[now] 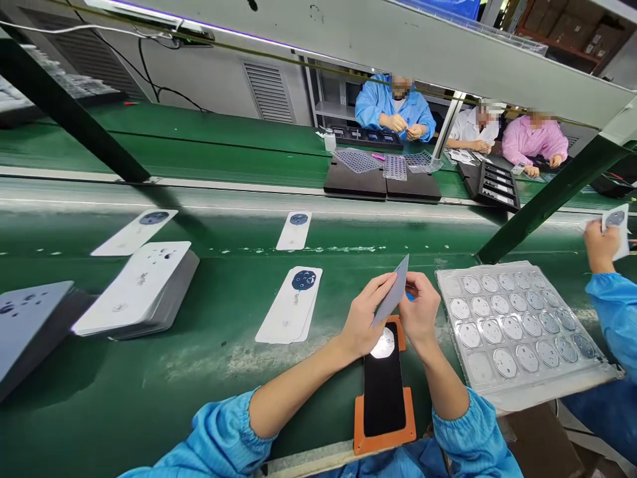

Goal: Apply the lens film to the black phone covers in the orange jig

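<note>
Both of my hands hold a thin white phone back cover point(395, 291) edge-on above an orange-and-black jig point(384, 392). My left hand point(363, 318) pinches its lower left edge. My right hand point(421, 309) grips its right side with curled fingers. A round silver lens piece point(384, 344) lies at the top of the jig, just under my hands. A clear tray point(517, 328) with several round lens pieces sits right of my right hand.
White back covers lie on the green belt: a small pile point(291, 305), a tall stack point(137, 289), a grey stack point(30, 322), and single ones point(294, 230), point(135, 232). A co-worker's hand point(602, 245) at right holds a cover. Three people work across the belt.
</note>
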Available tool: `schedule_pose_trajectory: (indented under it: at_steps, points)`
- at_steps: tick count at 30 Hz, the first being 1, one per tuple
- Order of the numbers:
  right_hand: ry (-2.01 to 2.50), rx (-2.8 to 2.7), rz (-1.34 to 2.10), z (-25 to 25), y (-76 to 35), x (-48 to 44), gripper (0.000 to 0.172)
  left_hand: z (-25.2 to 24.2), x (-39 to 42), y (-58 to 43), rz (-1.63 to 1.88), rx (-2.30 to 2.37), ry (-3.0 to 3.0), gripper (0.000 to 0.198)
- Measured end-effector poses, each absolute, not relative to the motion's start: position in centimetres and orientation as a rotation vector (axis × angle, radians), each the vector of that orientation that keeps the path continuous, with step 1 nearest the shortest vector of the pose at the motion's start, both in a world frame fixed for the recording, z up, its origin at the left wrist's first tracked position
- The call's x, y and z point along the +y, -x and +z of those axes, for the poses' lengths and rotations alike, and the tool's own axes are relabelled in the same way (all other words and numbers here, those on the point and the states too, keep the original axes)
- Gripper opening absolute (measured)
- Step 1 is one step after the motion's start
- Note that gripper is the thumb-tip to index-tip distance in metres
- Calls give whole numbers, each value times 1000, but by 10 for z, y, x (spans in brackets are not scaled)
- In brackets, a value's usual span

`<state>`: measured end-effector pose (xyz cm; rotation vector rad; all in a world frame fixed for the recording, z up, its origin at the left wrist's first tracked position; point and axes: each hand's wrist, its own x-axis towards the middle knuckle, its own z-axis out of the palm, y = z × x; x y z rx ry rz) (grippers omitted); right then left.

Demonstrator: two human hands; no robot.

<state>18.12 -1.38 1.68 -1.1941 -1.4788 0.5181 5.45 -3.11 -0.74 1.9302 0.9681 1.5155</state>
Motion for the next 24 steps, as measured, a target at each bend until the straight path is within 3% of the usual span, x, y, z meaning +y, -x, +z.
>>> schedule_pose_trajectory:
  at_steps: [24]
  points:
    - [1199,-1530,425,19,-182,-16,18,-5,-34,-59,1466,1027,-1996,44]
